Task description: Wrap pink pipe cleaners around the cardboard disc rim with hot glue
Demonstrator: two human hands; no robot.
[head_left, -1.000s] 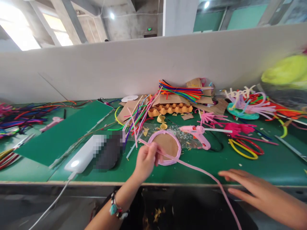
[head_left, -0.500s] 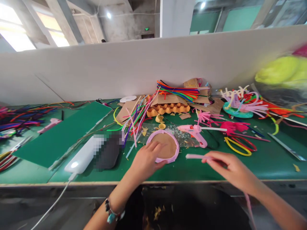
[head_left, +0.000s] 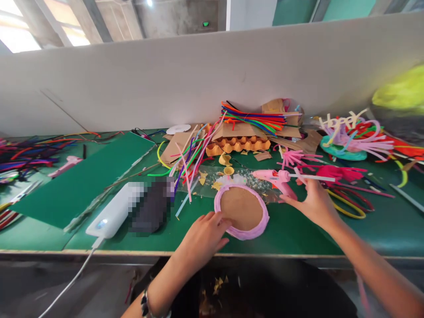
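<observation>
Reaching farther than before: right fingers (head_left: 310,187) at the glue gun (head_left: 281,177).

Pink strip (head_left: 361,289), blurry, partly behind right forearm (head_left: 367,260)

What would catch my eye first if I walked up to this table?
Probably the round cardboard disc with a pink rim near the table's front middle, with the left hand at its left edge. Beyond it to the right is a pink glue gun, the right hand close by its handle. Farther back, near the pale partition, a bundle of many-coloured pipe cleaners stands out.
</observation>
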